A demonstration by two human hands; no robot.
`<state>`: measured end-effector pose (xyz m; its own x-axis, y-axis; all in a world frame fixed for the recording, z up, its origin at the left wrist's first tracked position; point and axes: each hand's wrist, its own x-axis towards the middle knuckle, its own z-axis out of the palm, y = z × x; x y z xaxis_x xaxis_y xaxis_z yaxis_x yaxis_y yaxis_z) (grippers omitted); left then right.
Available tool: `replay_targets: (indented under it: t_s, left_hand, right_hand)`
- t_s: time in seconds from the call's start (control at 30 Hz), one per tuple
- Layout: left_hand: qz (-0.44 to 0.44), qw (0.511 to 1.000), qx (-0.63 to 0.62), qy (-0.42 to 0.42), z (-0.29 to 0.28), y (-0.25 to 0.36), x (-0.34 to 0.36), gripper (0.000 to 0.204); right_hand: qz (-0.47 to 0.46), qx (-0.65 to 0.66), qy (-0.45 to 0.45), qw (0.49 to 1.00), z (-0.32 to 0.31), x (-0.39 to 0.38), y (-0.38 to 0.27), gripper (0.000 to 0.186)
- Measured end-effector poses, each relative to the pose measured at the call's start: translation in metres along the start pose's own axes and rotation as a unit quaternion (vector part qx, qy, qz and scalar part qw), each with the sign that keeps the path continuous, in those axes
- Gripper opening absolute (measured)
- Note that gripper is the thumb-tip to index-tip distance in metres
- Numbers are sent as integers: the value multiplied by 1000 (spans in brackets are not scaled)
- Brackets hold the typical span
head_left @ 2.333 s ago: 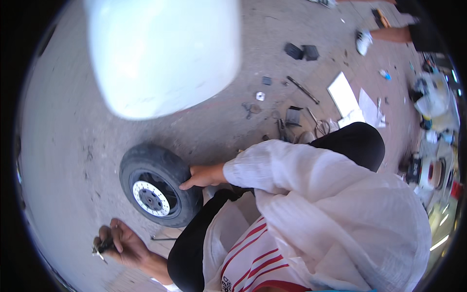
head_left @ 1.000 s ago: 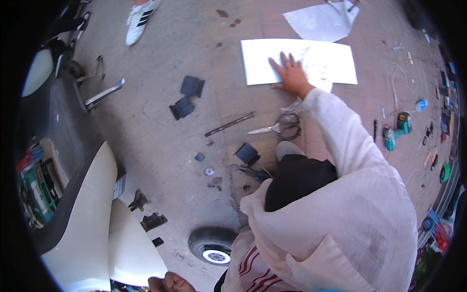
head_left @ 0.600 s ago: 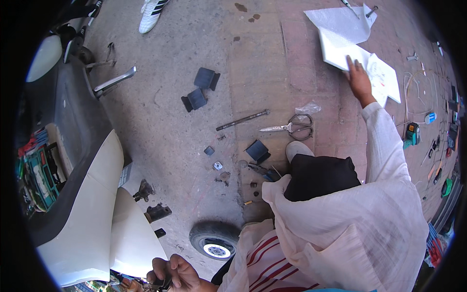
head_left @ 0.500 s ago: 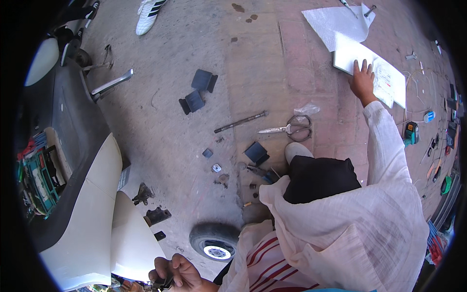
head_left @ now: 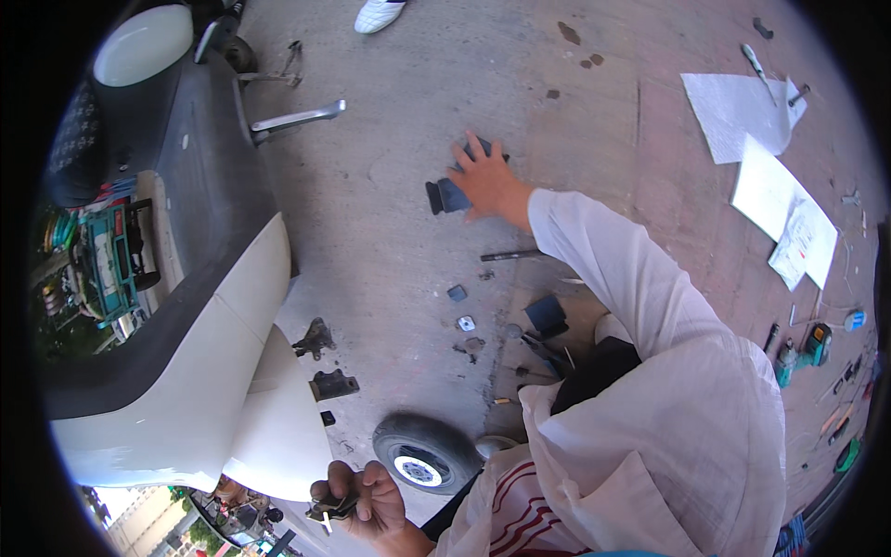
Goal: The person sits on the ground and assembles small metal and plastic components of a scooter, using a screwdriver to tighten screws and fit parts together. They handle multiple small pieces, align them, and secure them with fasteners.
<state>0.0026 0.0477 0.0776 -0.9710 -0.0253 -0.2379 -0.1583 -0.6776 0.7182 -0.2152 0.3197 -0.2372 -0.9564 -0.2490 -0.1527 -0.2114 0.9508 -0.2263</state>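
My right hand (head_left: 484,183) reaches out across the concrete with its fingers spread. Beneath it lie two dark flat plastic pieces; the nearer piece (head_left: 453,195) shows by the wrist, the farther is mostly covered. Whether the palm touches them I cannot tell. At the bottom, my left hand (head_left: 367,501) is closed on a small dark part (head_left: 330,510) with a thin light tip sticking out. A wheel with a black tire (head_left: 382,444) lies just right of that hand. A dark rod (head_left: 510,254) pokes out from under my right sleeve.
A white-and-grey scooter body (head_left: 232,306) fills the left side, its metal stand (head_left: 302,118) jutting out. Another dark piece (head_left: 547,316) and pliers (head_left: 543,355) lie near my knee. To the right are white foam (head_left: 766,186), a printed sheet (head_left: 792,251) and a teal power drill (head_left: 787,362).
My right hand has left the white foam and moved left to the dark plastic pieces. My left hand still holds the small dark part. The whole view has shifted.
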Motion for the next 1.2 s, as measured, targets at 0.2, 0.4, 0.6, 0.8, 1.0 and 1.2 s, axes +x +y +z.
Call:
replay_targets:
  t_s: [0.2,0.4,0.6,0.8,1.0,1.2]
  left_hand:
    - [6,1000,14,-3,5,-11,12,23]
    - [-33,999,29,-27,26,-19,32,22]
    - [-49,998,27,-25,38,-23,36,20]
    - [-58,996,54,-30,40,-34,39,21]
    - [-83,995,30,-47,58,-44,55,23]
    - [-82,994,57,-52,63,-50,63,23]
  right_hand:
    - [-59,48,140,987,49,-12,13,40]
    - [-82,48,138,986,41,-12,24,19]
    - [-57,97,174,978,43,-13,35,17]
    - [21,231,288,929,19,-42,57,15]
    - [195,142,385,891,-18,-103,130,17]
    - [295,14,340,893,-10,-162,187,15]
